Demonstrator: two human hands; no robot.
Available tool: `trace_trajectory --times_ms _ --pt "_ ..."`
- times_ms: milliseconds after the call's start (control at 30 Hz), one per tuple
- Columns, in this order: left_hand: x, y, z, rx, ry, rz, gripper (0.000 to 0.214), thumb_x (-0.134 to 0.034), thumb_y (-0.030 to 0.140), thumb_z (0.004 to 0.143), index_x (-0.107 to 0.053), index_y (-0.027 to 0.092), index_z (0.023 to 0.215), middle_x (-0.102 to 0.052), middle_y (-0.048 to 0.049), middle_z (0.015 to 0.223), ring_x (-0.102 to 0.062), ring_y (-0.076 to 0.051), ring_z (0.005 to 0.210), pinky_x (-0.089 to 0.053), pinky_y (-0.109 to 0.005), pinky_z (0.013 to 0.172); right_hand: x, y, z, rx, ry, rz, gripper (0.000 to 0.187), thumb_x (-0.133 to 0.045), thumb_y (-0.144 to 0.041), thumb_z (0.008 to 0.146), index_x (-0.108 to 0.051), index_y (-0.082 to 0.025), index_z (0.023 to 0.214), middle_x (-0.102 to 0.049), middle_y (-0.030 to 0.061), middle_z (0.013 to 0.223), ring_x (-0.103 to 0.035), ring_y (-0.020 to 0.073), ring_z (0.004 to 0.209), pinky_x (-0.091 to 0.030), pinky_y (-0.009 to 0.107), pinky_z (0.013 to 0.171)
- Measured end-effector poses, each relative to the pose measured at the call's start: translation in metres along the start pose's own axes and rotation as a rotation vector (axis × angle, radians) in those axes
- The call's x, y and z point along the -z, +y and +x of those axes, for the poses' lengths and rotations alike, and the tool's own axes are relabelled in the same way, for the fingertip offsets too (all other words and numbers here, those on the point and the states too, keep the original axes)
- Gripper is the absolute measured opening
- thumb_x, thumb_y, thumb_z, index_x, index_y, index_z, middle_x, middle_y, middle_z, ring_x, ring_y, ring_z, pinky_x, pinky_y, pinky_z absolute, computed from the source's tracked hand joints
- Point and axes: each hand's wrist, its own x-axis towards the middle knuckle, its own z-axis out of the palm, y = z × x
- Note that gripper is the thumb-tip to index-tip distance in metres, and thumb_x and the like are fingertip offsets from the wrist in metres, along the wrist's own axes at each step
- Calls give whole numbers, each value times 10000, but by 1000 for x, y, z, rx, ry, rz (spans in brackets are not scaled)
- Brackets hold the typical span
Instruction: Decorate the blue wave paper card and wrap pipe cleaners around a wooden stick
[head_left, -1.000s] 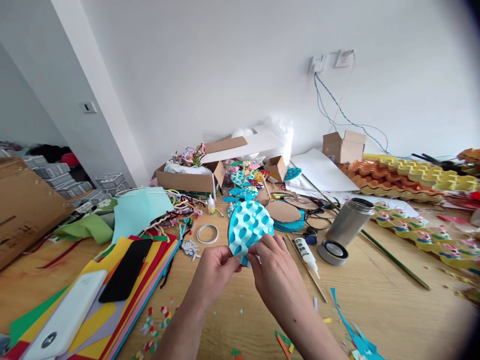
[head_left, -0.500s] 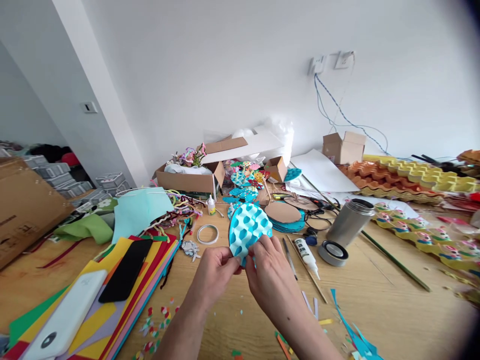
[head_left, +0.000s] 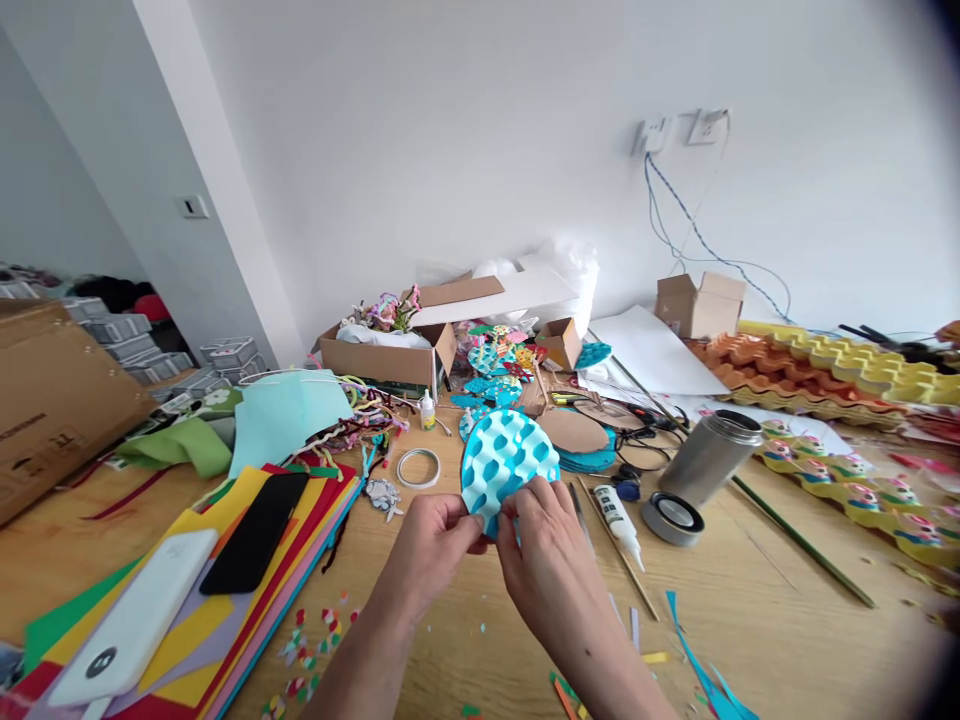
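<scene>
Both hands hold up a round blue paper piece (head_left: 504,458) with a raised wave pattern in light and darker blue. My left hand (head_left: 431,545) pinches its lower left edge. My right hand (head_left: 544,560) pinches the lower right edge, fingers pressed on the paper. The piece stands tilted above the wooden table (head_left: 750,620), in front of a stack of similar blue and brown discs (head_left: 581,440).
Coloured foam sheets (head_left: 247,560), a black phone (head_left: 255,530) and a white power bank (head_left: 135,625) lie at left. A glue bottle (head_left: 619,515), steel flask (head_left: 709,455) with its lid (head_left: 675,515), tape ring (head_left: 418,467), cardboard boxes (head_left: 382,355) and paper scraps crowd the table.
The view has shifted slightly down and right. Both hands keep their grip on the blue piece, and the right fingers have shifted a little along its lower edge.
</scene>
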Motion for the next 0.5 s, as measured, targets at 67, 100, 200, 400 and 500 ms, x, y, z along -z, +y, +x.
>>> trace_trajectory --times_ms 67,100,200,400,500 --pt "1 -1 0 7 -1 5 254 -661 360 697 -716 112 707 -692 -66 669 -627 -186 639 -507 -311 683 0 0 0 -5 5 9 174 -466 -56 819 -515 -164 692 -519 80 727 -460 242 728 -396 381 658" --pt "1 -1 1 11 1 7 246 -651 349 701 -711 112 700 -691 -65 666 -628 -185 641 -508 -309 684 0 0 0 -11 5 16 172 -468 -56 820 -515 -164 696 -519 80 733 -459 242 733 -396 379 658" --pt "2 -2 2 21 1 19 227 -619 318 713 -705 108 711 -695 -67 682 -632 -185 663 -511 -312 698 0 1 -1 -24 -5 40 178 -469 -63 832 -512 -167 694 -515 78 742 -452 239 736 -394 377 655" --pt "3 -5 3 26 -7 57 215 -589 296 732 -685 104 725 -683 -67 696 -639 -205 724 -506 -319 720 0 5 -2 -11 -45 82 187 -462 -56 848 -532 -169 717 -529 72 754 -450 236 734 -387 374 647" --pt "4 -9 3 10 1 110 219 -579 304 744 -663 108 697 -657 -57 673 -631 -209 720 -497 -313 702 0 6 -3 -18 -64 64 190 -465 -64 849 -531 -170 705 -530 75 747 -453 241 737 -388 378 647"
